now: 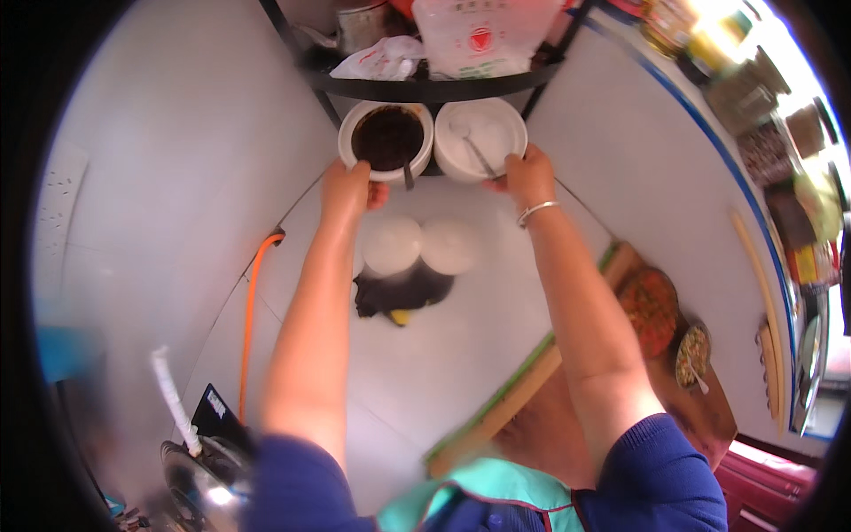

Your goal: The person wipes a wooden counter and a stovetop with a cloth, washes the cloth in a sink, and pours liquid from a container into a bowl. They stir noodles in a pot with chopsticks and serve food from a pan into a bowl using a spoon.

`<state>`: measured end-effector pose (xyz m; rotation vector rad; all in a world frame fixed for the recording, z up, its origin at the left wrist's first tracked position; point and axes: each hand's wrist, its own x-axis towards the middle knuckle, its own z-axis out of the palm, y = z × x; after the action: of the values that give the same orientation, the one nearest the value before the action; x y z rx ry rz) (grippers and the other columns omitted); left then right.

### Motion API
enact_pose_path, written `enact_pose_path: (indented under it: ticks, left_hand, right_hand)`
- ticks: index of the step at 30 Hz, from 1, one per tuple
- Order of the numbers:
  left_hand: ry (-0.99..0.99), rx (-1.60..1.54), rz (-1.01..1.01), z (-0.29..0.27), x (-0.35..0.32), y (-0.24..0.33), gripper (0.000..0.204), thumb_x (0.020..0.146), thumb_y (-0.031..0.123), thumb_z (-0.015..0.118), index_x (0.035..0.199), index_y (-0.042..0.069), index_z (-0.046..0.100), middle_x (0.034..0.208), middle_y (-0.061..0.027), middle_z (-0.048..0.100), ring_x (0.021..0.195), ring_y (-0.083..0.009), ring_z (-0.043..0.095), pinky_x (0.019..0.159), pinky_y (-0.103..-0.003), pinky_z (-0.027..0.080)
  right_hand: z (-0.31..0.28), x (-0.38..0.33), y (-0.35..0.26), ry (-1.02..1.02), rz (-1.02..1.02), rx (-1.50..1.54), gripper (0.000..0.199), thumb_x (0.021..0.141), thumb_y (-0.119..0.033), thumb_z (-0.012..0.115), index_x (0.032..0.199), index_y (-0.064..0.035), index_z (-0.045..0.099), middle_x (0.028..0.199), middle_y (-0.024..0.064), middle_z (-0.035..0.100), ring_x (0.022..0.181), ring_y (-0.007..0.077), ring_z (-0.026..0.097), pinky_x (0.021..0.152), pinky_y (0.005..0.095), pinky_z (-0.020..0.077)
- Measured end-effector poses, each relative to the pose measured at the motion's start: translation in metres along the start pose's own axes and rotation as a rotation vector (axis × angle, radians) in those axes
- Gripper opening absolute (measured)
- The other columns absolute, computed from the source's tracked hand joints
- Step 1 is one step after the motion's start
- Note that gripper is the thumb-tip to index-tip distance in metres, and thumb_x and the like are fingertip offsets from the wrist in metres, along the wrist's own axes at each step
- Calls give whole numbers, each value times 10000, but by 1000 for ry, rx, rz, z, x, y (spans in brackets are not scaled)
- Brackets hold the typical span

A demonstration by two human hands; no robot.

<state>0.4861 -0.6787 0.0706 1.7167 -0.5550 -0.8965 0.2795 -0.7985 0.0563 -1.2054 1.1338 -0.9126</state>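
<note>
Both arms reach far forward to two white bowls side by side under a black shelf. My left hand (353, 184) is closed on the near left rim of the bowl of dark brown sauce or paste (388, 137), with a spoon handle sticking out beside the fingers. My right hand (530, 177), with a bangle at the wrist, grips the near right rim of the bowl of white grains (480, 133). A metal spoon (477, 149) lies in that bowl. What supports the bowls from below is hidden.
The black shelf (434, 89) holds plastic bags. Pale round shapes (393, 246) and a black patch with yellow show on the white counter. At right, a green-edged wooden board (523, 390) adjoins bowls of chopped red food (649, 310) and mixed bits (692, 355). An orange hose (250, 328) runs left.
</note>
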Motion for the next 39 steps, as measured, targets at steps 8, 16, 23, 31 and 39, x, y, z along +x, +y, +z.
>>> enact_pose_path:
  ticks: [8, 16, 23, 31, 39]
  left_hand:
    - [-199, 42, -37, 18, -224, -45, 207, 871, 133, 388, 1000, 36, 518, 659, -68, 602, 460, -104, 541, 421, -223, 448]
    - [-639, 167, -245, 133, -429, -108, 242, 840, 76, 368, 1042, 29, 494, 674, -87, 602, 446, -117, 545, 398, -225, 457]
    - [-744, 271, -166, 206, -505, -155, 288, 823, 40, 418, 1104, 40, 483, 690, -93, 596, 455, -148, 569, 380, -258, 471]
    - [-768, 409, 30, 185, -456, -127, 479, 846, 283, 580, 1245, 41, 474, 778, -118, 644, 559, -134, 604, 560, -295, 496]
    - [290, 835, 596, 51, -143, -127, 430, 733, 160, 658, 1144, 86, 558, 1076, -171, 567, 1063, -323, 509, 896, -409, 423]
  right_hand:
    - [-130, -249, -1, 211, -30, -286, 372, 771, -28, 411, 1125, 33, 508, 954, 186, 606, 863, 259, 619, 763, 335, 490]
    - [-321, -495, 38, 502, 364, -84, 405, 777, -4, 419, 1174, 8, 498, 970, 113, 610, 870, 192, 596, 775, 301, 474]
    - [-414, -601, 140, 708, 220, -279, 407, 758, -8, 417, 1150, -2, 527, 946, 100, 604, 780, 152, 590, 686, 280, 479]
    - [-456, -604, 125, 675, 39, -1023, 415, 806, -155, 621, 1167, 15, 507, 1103, 153, 571, 953, 228, 594, 776, 320, 497]
    - [-268, -450, -3, 301, -206, -617, 172, 813, -4, 555, 968, -8, 628, 981, 113, 626, 917, 217, 604, 790, 310, 475]
